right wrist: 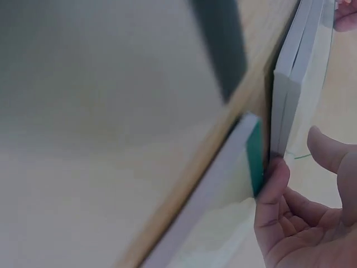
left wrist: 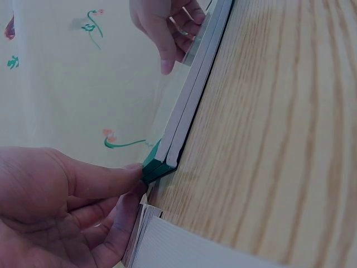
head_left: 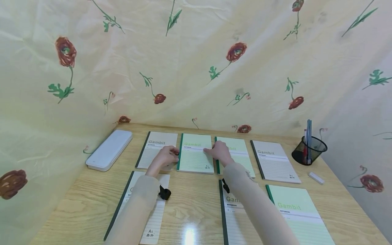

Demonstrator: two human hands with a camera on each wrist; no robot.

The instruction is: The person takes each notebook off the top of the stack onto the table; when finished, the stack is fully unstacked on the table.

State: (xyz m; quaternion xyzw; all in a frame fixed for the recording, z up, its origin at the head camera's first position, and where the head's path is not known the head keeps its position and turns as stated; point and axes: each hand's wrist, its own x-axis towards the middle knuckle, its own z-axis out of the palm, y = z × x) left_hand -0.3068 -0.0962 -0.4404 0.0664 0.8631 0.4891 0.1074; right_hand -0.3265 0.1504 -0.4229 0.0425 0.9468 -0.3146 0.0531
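A green-covered notebook (head_left: 193, 160) lies in the middle of the back row; the left wrist view shows two green-spined notebooks (left wrist: 192, 89) stacked there. My left hand (head_left: 165, 157) is at the stack's left edge, thumb and forefinger pinching the corner of the green spine. At the opposite edge is my right hand (head_left: 221, 153), its thumb out over the cover. In the right wrist view, my right forefinger touches the stack's side while the thumb stands apart from it. Another green notebook (head_left: 240, 154) lies right beside, partly under the right hand.
White notebooks lie at back left (head_left: 160, 137), back right (head_left: 275, 161), front left (head_left: 154, 211) and front middle (head_left: 235, 221). A green notebook (head_left: 301, 207) lies front right. A white case (head_left: 109, 149), a mesh pen cup (head_left: 316, 149) and an eraser (head_left: 316, 178) stand near the edges.
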